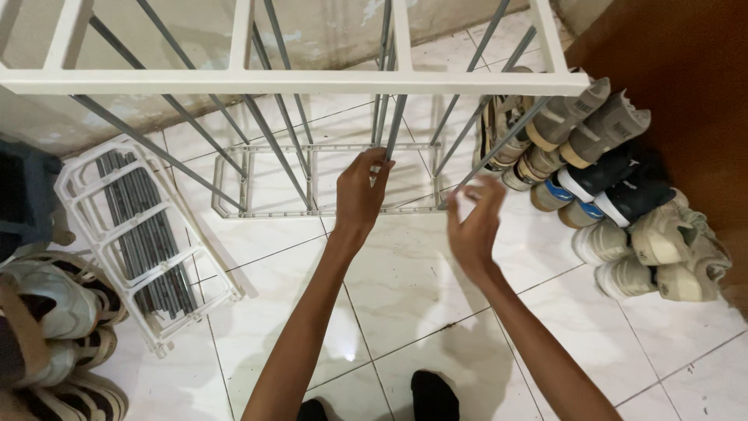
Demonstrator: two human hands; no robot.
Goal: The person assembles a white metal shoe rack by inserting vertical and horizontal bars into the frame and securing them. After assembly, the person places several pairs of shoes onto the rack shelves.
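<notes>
left hand (360, 191) grasps a thin grey rod (395, 129) of a light, rigid white shoe rack (312, 82); right hand (475, 226) open, blurred.

**Count by kind**

Hands: 2, left hand (360, 191) and right hand (474, 226). White rack frames: 3, the top frame (296, 81), the floor frame (269, 210) and the spare frame (148, 242) with a bundle of grey rods (144, 226), too many to count. Shoes (623, 195) right: roughly 12. Shoes left (54, 304): at least 3.
</notes>
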